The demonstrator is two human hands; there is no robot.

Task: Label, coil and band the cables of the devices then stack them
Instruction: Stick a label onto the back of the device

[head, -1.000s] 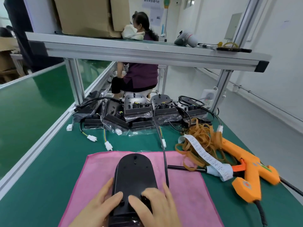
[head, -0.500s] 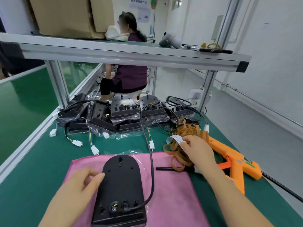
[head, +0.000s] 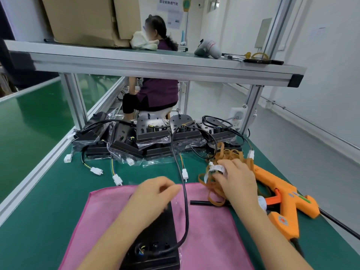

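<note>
A black device (head: 155,238) lies on a pink cloth (head: 210,230) near me. Its black cable (head: 185,201) curves up from the near end toward a white connector (head: 184,174) on the green table. My left hand (head: 153,193) rests on the far end of the device, fingers curled loosely over it. My right hand (head: 236,178) reaches into the pile of tan rubber bands (head: 226,154) and pinches the white label strip (head: 217,168). Several more black devices (head: 152,133) with loose cables sit in plastic bags at the back.
An orange glue gun (head: 282,203) lies to the right of the cloth, its cord running off the table's right edge. A black stick (head: 202,203) lies beside the bands. An aluminium shelf (head: 155,65) crosses overhead. A person sits beyond the table.
My left hand moved from the device's left side onto its far end. My right hand closed over the label strip and drew it in above the rubber bands.
</note>
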